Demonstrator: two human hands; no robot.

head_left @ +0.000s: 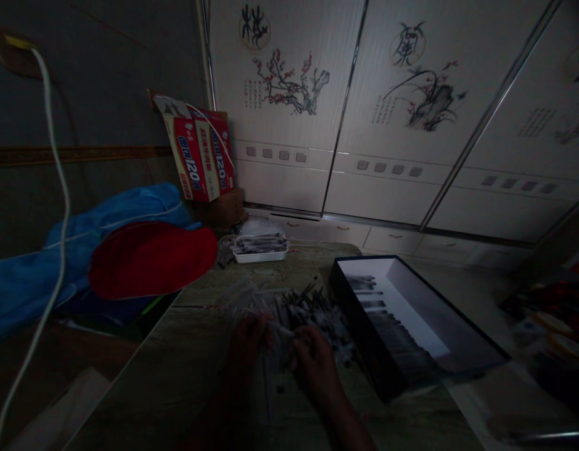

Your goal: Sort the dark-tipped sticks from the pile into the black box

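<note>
Over the near middle of the table, my left hand (250, 341) and my right hand (315, 357) are a short way apart, fingers closed. A thin, pale, clear piece (280, 328) spans the gap between their fingertips, its details lost in the dim light. Behind and beside the hands lies a loose pile of small dark and clear parts (317, 310). To the right, a black box with a white inside (427, 307) holds a row of slim clear and dark pieces (395, 338). A white tray (261, 256) full of thin pieces stands at the table's back.
The stone-patterned table (176, 369) has a clear plastic bag (263, 227) at its back edge. Left of it are a red cloth item (153, 260), blue fabric (124, 210) and a hanging white cable (64, 219). A red carton (199, 156) stands behind, near white cabinets (280, 181).
</note>
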